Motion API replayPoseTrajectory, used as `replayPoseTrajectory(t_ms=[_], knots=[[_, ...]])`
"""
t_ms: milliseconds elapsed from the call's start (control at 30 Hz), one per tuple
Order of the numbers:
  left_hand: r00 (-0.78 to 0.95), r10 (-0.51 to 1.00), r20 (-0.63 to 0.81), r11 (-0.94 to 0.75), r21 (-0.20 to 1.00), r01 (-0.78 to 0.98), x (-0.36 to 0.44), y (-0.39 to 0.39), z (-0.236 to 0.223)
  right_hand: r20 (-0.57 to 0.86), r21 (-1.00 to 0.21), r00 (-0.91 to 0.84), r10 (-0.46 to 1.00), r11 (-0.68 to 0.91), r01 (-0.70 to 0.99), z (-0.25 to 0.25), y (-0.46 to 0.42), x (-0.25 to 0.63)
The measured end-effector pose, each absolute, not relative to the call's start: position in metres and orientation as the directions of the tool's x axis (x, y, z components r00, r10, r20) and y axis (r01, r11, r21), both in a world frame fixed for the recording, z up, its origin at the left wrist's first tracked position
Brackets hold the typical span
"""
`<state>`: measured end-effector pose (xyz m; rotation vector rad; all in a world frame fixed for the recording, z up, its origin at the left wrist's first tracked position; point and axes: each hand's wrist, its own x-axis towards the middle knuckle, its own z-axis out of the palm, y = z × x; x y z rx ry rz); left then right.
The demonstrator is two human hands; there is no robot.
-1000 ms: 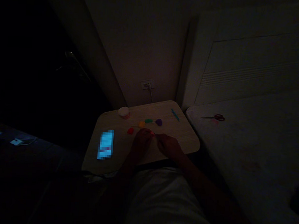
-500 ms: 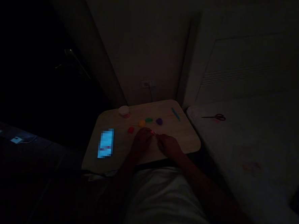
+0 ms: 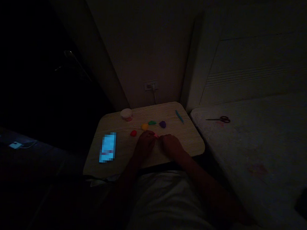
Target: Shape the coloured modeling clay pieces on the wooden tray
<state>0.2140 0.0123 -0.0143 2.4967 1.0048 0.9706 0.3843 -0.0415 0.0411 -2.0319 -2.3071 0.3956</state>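
In the dim head view, my left hand (image 3: 145,144) is closed with a small pink piece (image 3: 155,135), which looks like modelling clay, at its fingertips. My right hand (image 3: 171,145) is curled close by on the right, fingers pressed together at the pink piece's near end; whatever they grip is too dark to make out. Just beyond the hands lie lumps like modelling clay: a red lump (image 3: 133,133), a yellow lump (image 3: 144,127), a green lump (image 3: 152,123) and a purple lump (image 3: 162,124).
The small wooden table (image 3: 124,162) carries a lit, blurred phone screen (image 3: 107,147) at left, a pale round tub (image 3: 126,112) at the back and a thin blue tool (image 3: 179,117) at back right. Scissors (image 3: 224,119) lie on the bed (image 3: 235,144). A wall socket (image 3: 150,85) holds a plug.
My right hand has turned slightly, its fingers now more hidden beside the pink piece. My left hand stays almost in place. The view has shifted a little.
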Motion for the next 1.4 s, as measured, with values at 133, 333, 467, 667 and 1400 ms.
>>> replayPoseTrajectory(t_ms=[133, 333, 467, 667, 1400], knots=[[0.526, 0.694, 0.491, -0.720, 0.477, 0.504, 0.214, 0.011, -0.013, -0.121, -0.218, -0.122, 0.985, 0.094, 0.971, 0.041, -0.043, 0.384], [0.518, 0.710, 0.476, -0.704, 0.485, 0.520, 0.216, 0.008, -0.010, -0.098, -0.248, -0.114, 0.989, 0.086, 0.965, 0.036, -0.057, 0.388], [0.515, 0.722, 0.462, -0.691, 0.499, 0.522, 0.217, 0.008, -0.011, -0.090, -0.279, -0.104, 0.990, 0.075, 0.957, 0.035, -0.064, 0.394], [0.508, 0.716, 0.478, -0.698, 0.498, 0.515, 0.215, 0.009, -0.015, 0.031, -0.360, -0.051, 0.998, 0.059, 0.931, 0.024, -0.066, 0.407], [0.511, 0.716, 0.476, -0.697, 0.530, 0.483, 0.215, 0.007, -0.009, -0.020, -0.324, 0.036, 0.999, -0.041, 0.945, 0.029, -0.060, 0.368]])
